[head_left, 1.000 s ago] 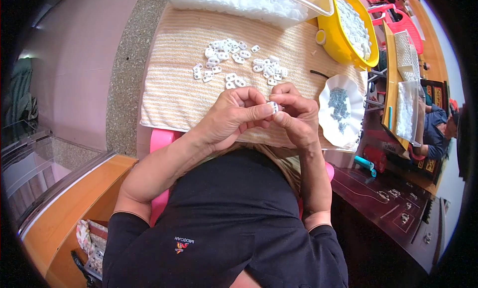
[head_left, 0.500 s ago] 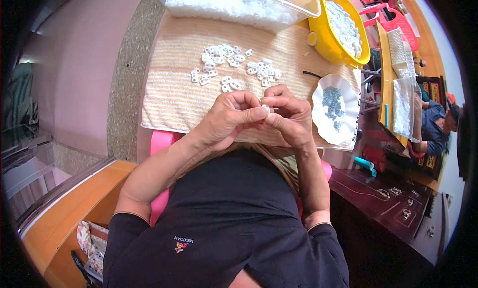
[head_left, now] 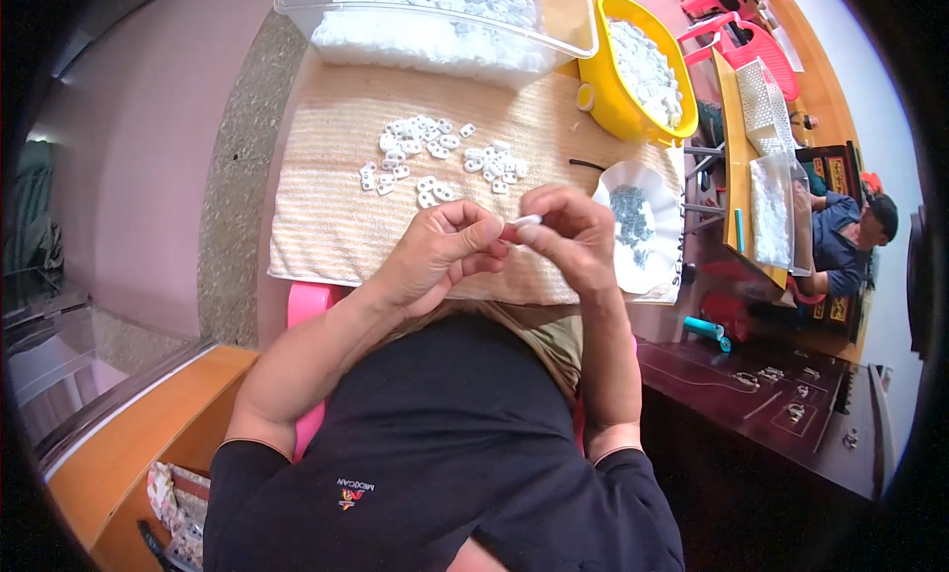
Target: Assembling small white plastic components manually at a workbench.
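Observation:
A small white plastic piece is pinched between the thumb and fingers of my right hand. Close against it, my left hand has thumb and forefinger closed in a pinch; what lies between those tips is too small to make out. Both hands are above the near part of a striped towel. Just beyond them lie two loose groups of white two-holed plastic pieces, a larger left pile and a smaller right pile. Beside my right hand, a white scalloped dish holds small dark metal bits.
At the far edge stands a clear bin full of white pieces, with a yellow basin of more to its right. A thin black stick lies by the dish. Another person sits at a table on the right.
The whole view has shifted slightly. My fingertips have drawn a little apart and the white piece has turned, now showing in my right fingers. The piles look the same.

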### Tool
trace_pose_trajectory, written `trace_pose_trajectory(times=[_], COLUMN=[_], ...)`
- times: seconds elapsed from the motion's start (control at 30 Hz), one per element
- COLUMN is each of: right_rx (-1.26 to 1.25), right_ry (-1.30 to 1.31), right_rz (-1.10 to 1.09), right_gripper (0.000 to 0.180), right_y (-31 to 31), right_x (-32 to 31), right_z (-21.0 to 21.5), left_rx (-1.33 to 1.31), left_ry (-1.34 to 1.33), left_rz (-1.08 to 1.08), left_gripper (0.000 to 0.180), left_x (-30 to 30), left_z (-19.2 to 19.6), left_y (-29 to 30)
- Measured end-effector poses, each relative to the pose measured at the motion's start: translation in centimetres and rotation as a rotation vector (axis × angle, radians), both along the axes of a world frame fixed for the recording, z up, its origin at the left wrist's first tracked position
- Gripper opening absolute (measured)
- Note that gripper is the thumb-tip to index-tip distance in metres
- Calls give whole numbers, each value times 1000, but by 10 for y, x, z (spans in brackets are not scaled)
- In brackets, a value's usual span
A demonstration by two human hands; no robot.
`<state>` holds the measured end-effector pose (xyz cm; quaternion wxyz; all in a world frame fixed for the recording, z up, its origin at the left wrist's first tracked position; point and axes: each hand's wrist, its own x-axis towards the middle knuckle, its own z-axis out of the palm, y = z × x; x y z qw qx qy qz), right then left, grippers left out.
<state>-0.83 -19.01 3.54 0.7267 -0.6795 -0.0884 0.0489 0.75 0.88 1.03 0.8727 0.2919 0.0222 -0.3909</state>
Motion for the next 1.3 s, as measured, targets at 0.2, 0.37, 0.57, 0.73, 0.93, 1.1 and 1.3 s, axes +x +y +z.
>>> trace_pose_trajectory(times=[0.2,0.37,0.57,0.73,0.93,1.1,1.3], right_rx=[-308,-850,-804,-933,-1045,-1118,-1253], right_ry=[-342,-577,-337,-184,-203,-228,-360], right_rz=[-544,-859,-395,-87,-53,-63,-81], right_gripper=[12,25,28,16,17,15,11], right_y=[-32,-85,-58,-14,-4,0,4], right_x=[27,82,78,52,45,44,41], right_z=[54,83,55,12,1,-1,-10], left_rx=[49,36,104,103,115,120,121], left_ry=[-11,-33,-90,-83,-98,-108,-106], left_rz=[-12,-24,18,20,19,10,14], left_gripper=[10,8,9,11,13,13,12], left_x=[1,1,2,1,1,1,0], left_z=[-2,-5,-3,-2,-1,-2,-4], left_y=[1,-1,2,2,2,1,1])
